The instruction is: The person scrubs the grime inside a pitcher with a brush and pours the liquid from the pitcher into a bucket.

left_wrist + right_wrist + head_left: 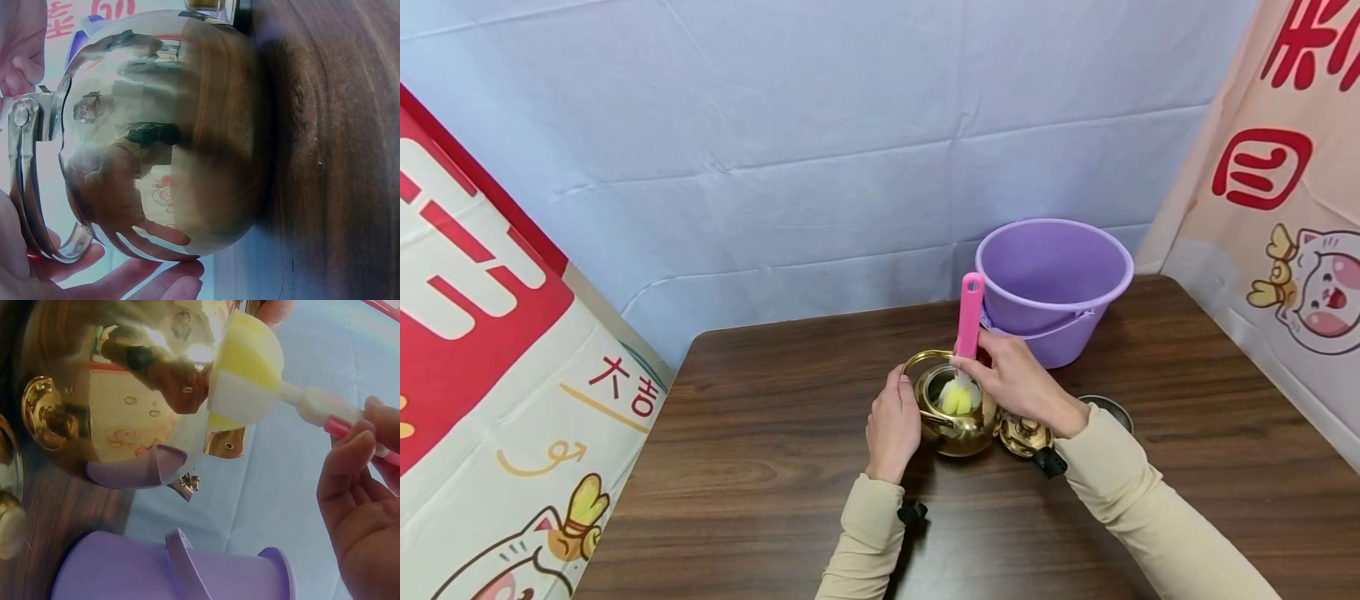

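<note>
A shiny gold teapot stands upright on the brown table, its top uncovered. My left hand holds it from the left; in the left wrist view, thumb and fingers lie around its metal handle and fingertips touch the round body. My right hand pinches the pink-and-white handle of a sponge brush. The brush's yellow-and-white sponge head sits at the teapot's mouth, partly inside. How far it reaches inside is hidden.
A gold lid with a knob lies right of the teapot. Behind the right wrist is a round metal-rimmed piece, partly covered. The purple bucket stands at the back right, close to the blue cloth wall.
</note>
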Motion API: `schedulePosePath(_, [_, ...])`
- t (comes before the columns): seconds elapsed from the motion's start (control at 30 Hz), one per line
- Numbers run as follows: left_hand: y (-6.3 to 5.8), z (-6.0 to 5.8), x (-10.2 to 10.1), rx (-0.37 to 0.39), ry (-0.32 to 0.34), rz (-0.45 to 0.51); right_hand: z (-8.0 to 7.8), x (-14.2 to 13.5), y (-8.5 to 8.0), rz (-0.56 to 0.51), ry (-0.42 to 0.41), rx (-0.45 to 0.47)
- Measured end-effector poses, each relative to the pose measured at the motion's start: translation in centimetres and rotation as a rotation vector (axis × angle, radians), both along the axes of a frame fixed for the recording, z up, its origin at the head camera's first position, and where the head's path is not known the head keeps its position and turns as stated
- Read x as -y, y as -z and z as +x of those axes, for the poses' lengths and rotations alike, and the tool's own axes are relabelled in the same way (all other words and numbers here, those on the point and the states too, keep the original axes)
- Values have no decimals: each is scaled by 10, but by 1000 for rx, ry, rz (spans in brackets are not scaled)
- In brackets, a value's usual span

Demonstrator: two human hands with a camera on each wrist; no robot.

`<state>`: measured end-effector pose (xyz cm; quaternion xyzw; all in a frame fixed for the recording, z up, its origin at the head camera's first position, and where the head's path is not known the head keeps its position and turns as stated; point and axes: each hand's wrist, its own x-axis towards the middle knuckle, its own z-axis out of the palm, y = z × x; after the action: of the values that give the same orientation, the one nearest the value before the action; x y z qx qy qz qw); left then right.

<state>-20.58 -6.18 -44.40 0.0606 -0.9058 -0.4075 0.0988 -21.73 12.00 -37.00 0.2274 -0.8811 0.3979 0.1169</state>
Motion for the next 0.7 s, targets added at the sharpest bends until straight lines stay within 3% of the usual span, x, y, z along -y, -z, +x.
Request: schedulePosePath(0.7, [-2, 1, 1, -7, 9, 6, 9, 3, -3, 88, -107, -211])
